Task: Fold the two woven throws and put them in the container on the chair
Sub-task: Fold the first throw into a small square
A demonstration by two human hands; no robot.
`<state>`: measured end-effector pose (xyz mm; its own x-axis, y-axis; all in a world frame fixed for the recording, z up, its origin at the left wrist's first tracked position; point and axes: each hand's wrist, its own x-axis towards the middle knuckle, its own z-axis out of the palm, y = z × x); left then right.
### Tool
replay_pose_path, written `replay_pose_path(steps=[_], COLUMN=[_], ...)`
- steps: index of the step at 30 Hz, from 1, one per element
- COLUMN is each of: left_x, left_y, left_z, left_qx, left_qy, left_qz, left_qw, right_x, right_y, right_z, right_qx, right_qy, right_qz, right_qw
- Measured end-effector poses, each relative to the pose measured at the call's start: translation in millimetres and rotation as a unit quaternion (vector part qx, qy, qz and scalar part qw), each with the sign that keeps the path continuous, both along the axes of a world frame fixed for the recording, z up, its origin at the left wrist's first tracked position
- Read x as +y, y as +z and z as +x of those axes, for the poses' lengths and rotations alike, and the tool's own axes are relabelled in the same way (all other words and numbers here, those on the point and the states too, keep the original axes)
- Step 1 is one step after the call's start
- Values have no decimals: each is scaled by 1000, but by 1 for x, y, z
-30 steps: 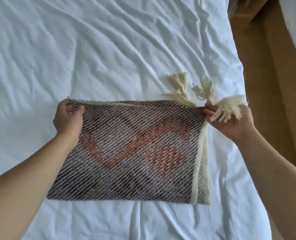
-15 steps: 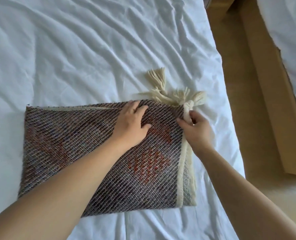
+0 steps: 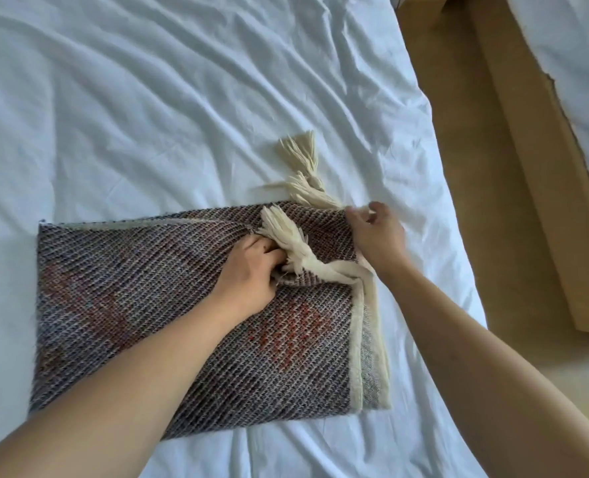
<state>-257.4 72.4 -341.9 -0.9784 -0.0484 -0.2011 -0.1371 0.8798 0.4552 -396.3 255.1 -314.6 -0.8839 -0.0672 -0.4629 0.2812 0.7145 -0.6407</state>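
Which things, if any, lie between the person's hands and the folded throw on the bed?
Nothing visible does. The left hand rests directly on the throw, its fingers closed on a cream tassel pulled over the top. The right hand is on the throw's far right corner. The sheet around it is bare.

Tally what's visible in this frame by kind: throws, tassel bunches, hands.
Woven throws: 1, the folded throw on the white sheet
Cream tassel bunches: 3
Hands: 2, left hand, right hand
Total: 6
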Motion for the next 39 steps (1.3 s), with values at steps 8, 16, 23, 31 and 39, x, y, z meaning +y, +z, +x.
replay_pose_path(steps=[8, 16, 23, 31, 39], left_x=[12, 21, 29, 27, 11], left_y=[3, 20, 47, 39, 47], left_z=[-5, -21, -85, -105, -101], left_qx=[-48, 82, -7, -4, 77], left_qy=[27, 12, 107, 84, 135], left_qz=[-21, -34, 182, 234, 117], left_qw=[998, 996, 977, 968, 981], right_x=[-21, -25, 6, 32, 7], right_y=[15, 25, 22, 0, 10], right_z=[-1, -25, -24, -23, -59], right_qx=[-153, -33, 37, -219, -137], right_qy=[-21, -103, -98, 25, -80], right_qz=[-143, -351, -90, -230, -232], right_qw=[978, 930, 990, 948, 960])
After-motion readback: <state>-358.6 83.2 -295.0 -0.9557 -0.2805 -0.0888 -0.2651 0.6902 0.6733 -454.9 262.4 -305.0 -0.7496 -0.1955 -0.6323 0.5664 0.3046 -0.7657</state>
